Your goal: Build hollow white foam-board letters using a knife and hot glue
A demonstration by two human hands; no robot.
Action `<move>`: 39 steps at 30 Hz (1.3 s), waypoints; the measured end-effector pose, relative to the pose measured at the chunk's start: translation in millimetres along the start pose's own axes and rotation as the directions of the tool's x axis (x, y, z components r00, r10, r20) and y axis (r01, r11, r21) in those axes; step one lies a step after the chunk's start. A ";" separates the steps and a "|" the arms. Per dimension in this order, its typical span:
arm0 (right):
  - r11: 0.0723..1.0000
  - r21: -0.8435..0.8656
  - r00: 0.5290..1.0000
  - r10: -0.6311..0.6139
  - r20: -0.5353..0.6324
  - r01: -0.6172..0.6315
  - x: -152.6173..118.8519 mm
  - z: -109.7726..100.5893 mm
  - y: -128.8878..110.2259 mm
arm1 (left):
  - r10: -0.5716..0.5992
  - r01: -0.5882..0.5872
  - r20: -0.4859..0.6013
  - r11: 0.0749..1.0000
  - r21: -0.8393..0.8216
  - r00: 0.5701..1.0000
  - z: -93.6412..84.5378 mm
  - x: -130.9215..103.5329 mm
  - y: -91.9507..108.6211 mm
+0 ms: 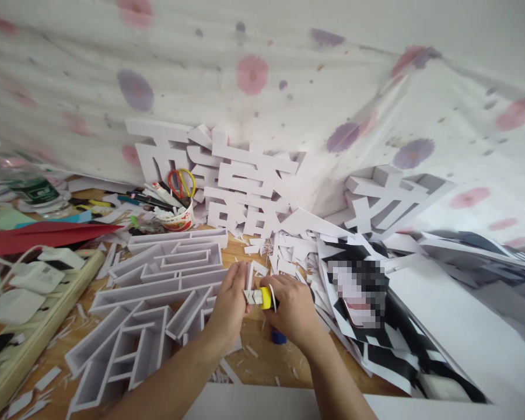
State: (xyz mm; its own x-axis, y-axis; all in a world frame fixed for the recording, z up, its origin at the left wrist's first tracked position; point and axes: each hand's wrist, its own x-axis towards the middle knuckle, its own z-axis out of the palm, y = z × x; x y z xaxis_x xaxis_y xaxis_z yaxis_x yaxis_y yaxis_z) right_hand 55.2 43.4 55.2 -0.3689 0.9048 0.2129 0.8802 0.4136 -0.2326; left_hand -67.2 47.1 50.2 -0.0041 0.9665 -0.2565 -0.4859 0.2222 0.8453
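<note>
My right hand (291, 303) is closed around a yellow utility knife (266, 298), whose silvery end points left toward my other hand. A thin white loop shows by its yellow part. My left hand (231, 297) pinches a narrow white foam-board strip (251, 274), which stands up between the two hands; the fingertips are partly hidden. Left of my hands lies an open-backed white letter shape (157, 284) with thin walls. Below my right hand sits a small blue object (279, 337), partly covered. White scraps (293, 248) litter the wooden table (262, 364) just beyond.
Finished-looking white characters (245, 181) lean against the flowered curtain (254, 76), another (389, 195) farther right. A tub of scissors and pens (179, 217) stands behind. A power strip (76, 286) with chargers runs along the left. Black-and-white sheets (402, 344) and a blurred-out patch lie right.
</note>
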 end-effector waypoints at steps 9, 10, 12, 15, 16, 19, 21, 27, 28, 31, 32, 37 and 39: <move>0.998 0.031 0.997 0.055 -0.045 -0.054 1.5 -3.4 5.6 | 0.016 -0.020 0.065 0.998 0.063 0.998 2.1 -5.3 -2.8; 0.997 0.035 0.996 0.064 -0.055 -0.062 1.5 -4.0 7.0 | 0.023 -0.028 0.086 0.998 0.064 0.996 3.0 -6.6 -3.0; 0.996 0.045 0.994 0.086 -0.072 -0.083 1.2 -5.0 9.4 | 0.032 -0.040 0.125 0.997 0.061 0.992 4.6 -8.3 -3.4; 0.995 0.050 0.994 0.087 -0.068 -0.084 0.6 -5.2 9.3 | 0.036 -0.042 0.137 0.998 0.045 0.990 4.7 -7.0 -4.4; 0.997 0.050 0.996 0.069 -0.053 -0.066 0.4 -5.2 8.0 | 0.028 -0.033 0.121 0.999 0.040 0.992 3.8 -5.5 -4.7; 0.998 0.060 1.000 -0.013 0.012 0.013 -0.2 -5.3 1.7 | -0.008 0.007 0.040 1.000 0.015 0.999 -0.1 -0.2 -5.4; 0.996 0.071 0.998 -0.049 0.045 0.045 -0.6 -5.9 -2.0 | -0.030 0.030 0.008 0.999 0.010 1.000 -2.3 2.0 -5.4; 0.996 0.074 0.995 -0.062 0.074 0.057 -0.4 -8.7 -3.3 | -0.055 0.056 -0.018 0.998 0.024 0.998 -2.7 0.9 -4.6; 0.995 0.076 0.995 -0.066 0.078 0.060 -0.2 -9.1 -3.1 | -0.054 0.054 -0.018 0.998 0.014 0.998 -2.5 0.6 -4.7; 0.995 0.078 0.993 -0.073 0.091 0.066 0.1 -9.8 -3.4 | -0.044 0.044 -0.017 0.999 -0.011 0.999 -2.4 0.6 -4.9; 0.995 0.074 0.993 -0.071 0.091 0.065 0.1 -9.6 -3.6 | -0.038 0.038 -0.014 0.999 -0.013 0.999 -2.4 0.8 -4.9; 1.000 0.021 0.999 -0.017 0.039 0.017 -0.8 -5.0 -1.7 | -0.011 0.011 0.017 1.000 -0.023 1.000 -0.4 1.3 -3.8; 1.000 0.008 1.000 0.006 0.023 -0.006 -0.8 -3.1 0.8 | -0.005 0.005 0.014 1.000 -0.016 1.000 1.0 0.5 -3.9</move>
State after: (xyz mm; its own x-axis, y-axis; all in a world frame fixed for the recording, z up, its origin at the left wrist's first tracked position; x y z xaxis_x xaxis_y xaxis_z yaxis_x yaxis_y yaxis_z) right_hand 57.2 42.7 57.8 -0.3706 0.9091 0.1900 0.8799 0.4092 -0.2415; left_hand -64.4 46.8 47.2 0.0108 0.9671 -0.2542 -0.5001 0.2253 0.8361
